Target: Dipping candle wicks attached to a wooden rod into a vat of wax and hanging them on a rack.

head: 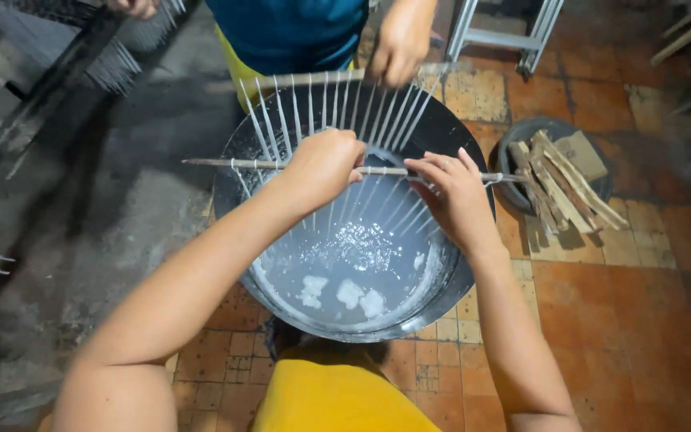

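Observation:
My left hand [323, 164] is closed around a thin wooden stick [217, 163] that lies across a big dark metal basin [449, 300] of milky white liquid. Several thin white strands [337, 104] run taut from this stick to a second stick [297, 79] on the far side. My right hand [453, 192] rests on the near stick with its fingers spread among the strands. Across the basin, another person's hand [400, 44] grips the far stick. White lumps float in the liquid [345, 276].
A smaller dark pan [521, 136] holding several pieces of split wood [561, 180] sits right of the basin on the orange tiled floor [641, 304]. A metal frame [505, 36] stands behind. More strand racks [113, 64] hang at upper left, with another hand [133, 6].

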